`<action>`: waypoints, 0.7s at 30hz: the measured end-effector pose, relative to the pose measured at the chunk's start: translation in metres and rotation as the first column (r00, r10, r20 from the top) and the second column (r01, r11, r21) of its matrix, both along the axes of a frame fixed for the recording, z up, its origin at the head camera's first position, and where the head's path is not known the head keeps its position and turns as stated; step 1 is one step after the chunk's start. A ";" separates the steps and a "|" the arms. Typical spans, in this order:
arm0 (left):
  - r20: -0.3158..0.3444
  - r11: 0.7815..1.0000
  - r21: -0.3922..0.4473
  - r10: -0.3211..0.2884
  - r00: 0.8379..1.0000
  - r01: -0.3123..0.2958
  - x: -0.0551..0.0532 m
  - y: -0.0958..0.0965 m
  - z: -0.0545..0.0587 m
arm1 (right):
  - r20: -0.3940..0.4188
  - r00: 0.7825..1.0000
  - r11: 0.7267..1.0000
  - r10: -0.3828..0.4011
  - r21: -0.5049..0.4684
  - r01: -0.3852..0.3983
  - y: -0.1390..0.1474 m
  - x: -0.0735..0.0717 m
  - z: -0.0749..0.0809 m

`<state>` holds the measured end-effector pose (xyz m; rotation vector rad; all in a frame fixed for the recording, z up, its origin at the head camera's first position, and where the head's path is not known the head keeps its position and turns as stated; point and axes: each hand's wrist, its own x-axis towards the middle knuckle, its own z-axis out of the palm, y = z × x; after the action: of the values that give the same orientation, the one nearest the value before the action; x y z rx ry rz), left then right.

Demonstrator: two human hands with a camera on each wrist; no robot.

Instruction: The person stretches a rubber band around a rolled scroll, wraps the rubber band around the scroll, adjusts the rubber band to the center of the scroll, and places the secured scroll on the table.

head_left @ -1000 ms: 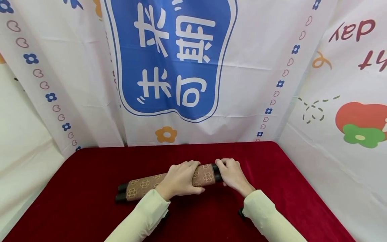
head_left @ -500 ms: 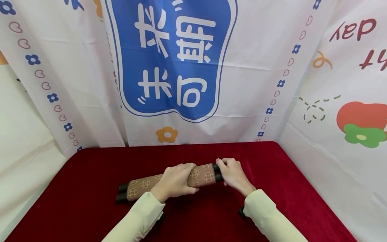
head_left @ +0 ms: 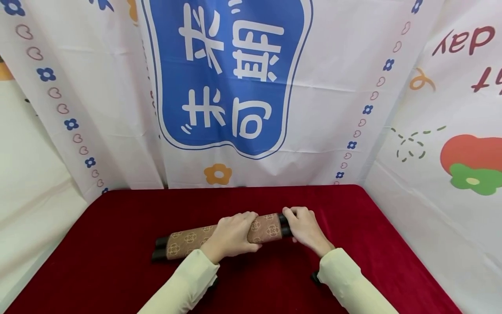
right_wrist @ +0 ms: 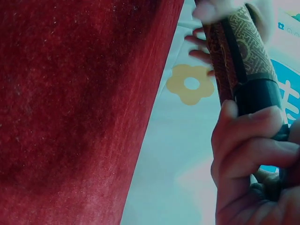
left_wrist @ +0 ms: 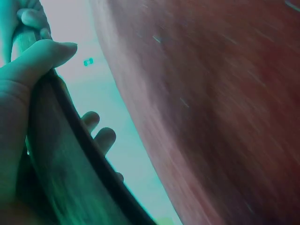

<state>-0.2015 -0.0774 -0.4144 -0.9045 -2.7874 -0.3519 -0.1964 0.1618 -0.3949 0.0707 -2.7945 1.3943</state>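
Observation:
A brown scroll (head_left: 190,238) with a gold flower pattern lies slantwise in front of me, close over the red cloth in the head view. Its two rollers end in paired black knobs (head_left: 159,248) on each side. My left hand (head_left: 233,235) grips the scroll around its middle, thumb on the near side and fingers over the far side. At the right end my right hand (head_left: 306,226) holds the black knobs. In the right wrist view, curled fingers (right_wrist: 253,154) wrap a black knob (right_wrist: 258,96). The left wrist view shows my left thumb (left_wrist: 44,56) across the scroll (left_wrist: 65,140).
A dark red velvet cloth (head_left: 251,279) covers the table. White printed curtains hang behind it, with a blue panel (head_left: 219,109) at the back and a printed wall (head_left: 443,144) on the right. Pale sleeves (head_left: 188,283) cover both forearms.
My left hand has slid slightly to the left along the scroll. The right hand keeps its hold on the right end, and the head view has shifted a little.

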 end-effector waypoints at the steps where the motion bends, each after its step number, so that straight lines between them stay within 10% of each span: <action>1: 0.009 1.000 -0.011 0.017 1.000 -0.017 0.001 -0.006 -0.001 | 0.003 1.000 1.000 -0.001 0.003 0.001 0.000 0.000 0.000; 21: -0.015 0.999 -0.014 0.032 0.999 -0.032 0.001 -0.012 -0.005 | 0.001 1.000 1.000 0.001 0.001 -0.001 -0.002 0.000 0.002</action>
<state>-0.2008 -0.0890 -0.4197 -0.8616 -2.7912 -0.3197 -0.1965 0.1600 -0.3928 0.0724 -2.7963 1.3932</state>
